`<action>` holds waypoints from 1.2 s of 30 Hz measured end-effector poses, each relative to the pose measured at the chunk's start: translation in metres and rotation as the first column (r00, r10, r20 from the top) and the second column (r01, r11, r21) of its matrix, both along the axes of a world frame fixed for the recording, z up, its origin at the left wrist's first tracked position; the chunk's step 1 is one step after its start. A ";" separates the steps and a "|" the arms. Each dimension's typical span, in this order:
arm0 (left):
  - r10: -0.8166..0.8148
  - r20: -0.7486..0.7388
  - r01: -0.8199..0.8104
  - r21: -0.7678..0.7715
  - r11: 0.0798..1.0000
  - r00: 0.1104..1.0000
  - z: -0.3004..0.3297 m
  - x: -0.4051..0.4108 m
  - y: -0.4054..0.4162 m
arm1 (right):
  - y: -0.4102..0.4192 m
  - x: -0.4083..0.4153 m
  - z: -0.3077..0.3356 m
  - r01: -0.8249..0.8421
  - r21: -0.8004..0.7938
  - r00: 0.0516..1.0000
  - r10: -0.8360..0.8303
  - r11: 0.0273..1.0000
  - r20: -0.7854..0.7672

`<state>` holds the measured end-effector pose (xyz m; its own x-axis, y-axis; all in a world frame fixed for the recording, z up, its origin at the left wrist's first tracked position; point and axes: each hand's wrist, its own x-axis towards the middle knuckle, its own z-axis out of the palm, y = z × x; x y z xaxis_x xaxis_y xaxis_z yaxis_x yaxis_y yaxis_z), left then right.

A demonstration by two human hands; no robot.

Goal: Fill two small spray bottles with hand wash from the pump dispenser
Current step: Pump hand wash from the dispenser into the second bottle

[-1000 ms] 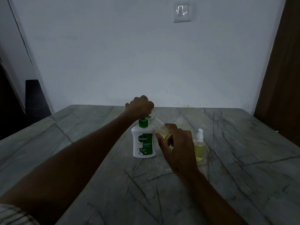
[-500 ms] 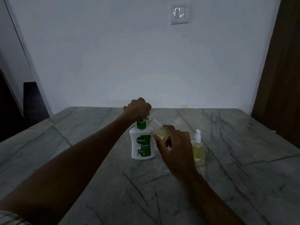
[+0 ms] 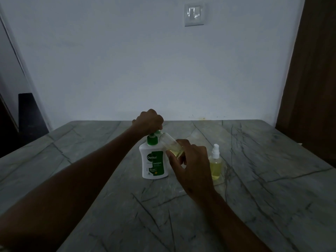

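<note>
Wall (image 3: pixel 127 60): pale and plain, it filled the upper frame, with a white light switch (image 3: pixel 194 14) near the top, right of centre.
Table (image 3: pixel 272 188): grey veined stone, it spanned the lower half.
Left hand (image 3: pixel 149 121): at centre frame, it was curled into a fist over the green pump head, pressing on it.
Right hand (image 3: pixel 190 160): just right of centre, its fingers and thumb gripped a tilted bottle.
Dettol hand wash dispenser (image 3: pixel 154 163): white with a green label, it stood upright at centre.
Open spray bottle (image 3: pixel 171 146): clear and uncapped, it leaned with its mouth at the pump spout, yellow liquid at its lower end.
Capped spray bottle (image 3: pixel 215 163): filled with yellow liquid, it stood on the table just right of the right hand.
</note>
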<state>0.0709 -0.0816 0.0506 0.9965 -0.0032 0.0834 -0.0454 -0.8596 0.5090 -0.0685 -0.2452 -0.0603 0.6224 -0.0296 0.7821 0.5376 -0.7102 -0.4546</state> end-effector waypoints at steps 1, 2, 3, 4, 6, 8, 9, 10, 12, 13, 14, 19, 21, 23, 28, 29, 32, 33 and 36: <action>-0.002 0.005 0.002 -0.005 1.000 1.000 0.001 0.001 0.000 | 0.000 -0.001 0.001 -0.001 0.007 1.000 0.000 1.000 0.012; 0.007 0.017 -0.007 -0.023 1.000 1.000 0.003 0.000 0.000 | 0.000 -0.002 0.003 -0.003 0.015 1.000 0.003 1.000 0.023; 0.024 0.035 -0.022 -0.062 0.998 0.999 0.007 -0.005 -0.001 | 0.000 -0.003 0.004 -0.007 0.018 1.000 0.007 1.000 0.029; 0.051 0.049 -0.046 -0.098 0.994 0.998 0.009 -0.004 -0.001 | 0.000 -0.003 0.005 -0.011 0.019 0.999 0.010 1.000 0.030; 0.065 0.060 -0.058 -0.114 0.992 0.996 0.009 -0.002 -0.001 | 0.000 -0.003 0.005 -0.014 0.019 1.000 0.013 1.000 0.025; 0.031 0.041 -0.028 -0.072 0.997 0.999 0.004 0.006 0.002 | 0.000 -0.001 0.003 -0.015 0.021 0.999 0.015 1.000 0.030; 0.016 0.021 -0.015 -0.044 0.999 1.000 0.000 0.011 0.004 | 0.000 -0.002 0.003 -0.013 0.023 0.999 0.013 1.000 0.033; 0.011 0.007 -0.011 -0.038 0.999 1.000 -0.004 0.014 0.006 | 0.000 -0.002 0.003 -0.011 0.023 0.999 0.010 1.000 0.034; 0.018 0.010 -0.018 -0.049 0.999 1.000 -0.002 0.004 0.003 | 0.000 -0.002 0.002 -0.007 0.023 0.999 0.006 1.000 0.037; 0.031 0.018 -0.030 -0.059 0.998 0.999 0.000 -0.002 0.000 | 0.000 -0.002 0.002 -0.007 0.019 0.999 0.006 1.000 0.034; 0.045 0.029 -0.043 -0.082 0.996 0.999 0.002 -0.007 -0.002 | 0.000 -0.002 0.002 -0.009 0.014 1.000 0.009 1.000 0.025; 0.078 0.062 -0.069 -0.138 0.988 0.995 0.012 -0.015 -0.005 | -0.002 -0.002 0.004 -0.022 0.013 0.999 0.021 1.000 0.030; 0.085 0.052 -0.076 -0.151 0.986 0.995 0.010 -0.015 -0.004 | -0.002 -0.001 0.005 -0.023 0.009 0.999 0.022 1.000 0.025; 0.056 0.027 -0.052 -0.127 0.991 0.998 0.006 -0.014 -0.004 | -0.002 0.000 0.003 -0.017 -0.003 1.000 0.017 1.000 0.023; 0.058 0.031 -0.054 -0.099 0.994 0.998 0.008 -0.020 -0.007 | -0.001 0.002 0.000 -0.020 0.009 1.000 0.020 1.000 0.017; 0.055 0.034 -0.051 -0.103 0.993 0.998 0.010 -0.022 -0.008 | -0.001 0.002 0.000 -0.023 0.010 1.000 0.023 1.000 0.016; 0.065 0.056 -0.058 -0.126 0.990 0.996 0.013 -0.023 -0.008 | -0.002 0.001 0.002 -0.032 0.009 0.999 0.032 0.999 0.026; 0.064 0.061 -0.055 -0.129 0.990 0.996 0.014 -0.022 -0.008 | -0.002 0.001 0.003 -0.031 0.011 0.999 0.031 0.999 0.031; 0.058 0.043 -0.053 -0.120 0.991 0.997 0.009 -0.016 -0.005 | -0.001 0.000 0.004 -0.033 0.015 0.999 0.032 0.999 0.037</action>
<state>0.0547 -0.0862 0.0597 0.9899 0.0649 0.1259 -0.0250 -0.7950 0.6061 -0.0682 -0.2459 -0.0568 0.5945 -0.0224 0.8038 0.5764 -0.6851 -0.4454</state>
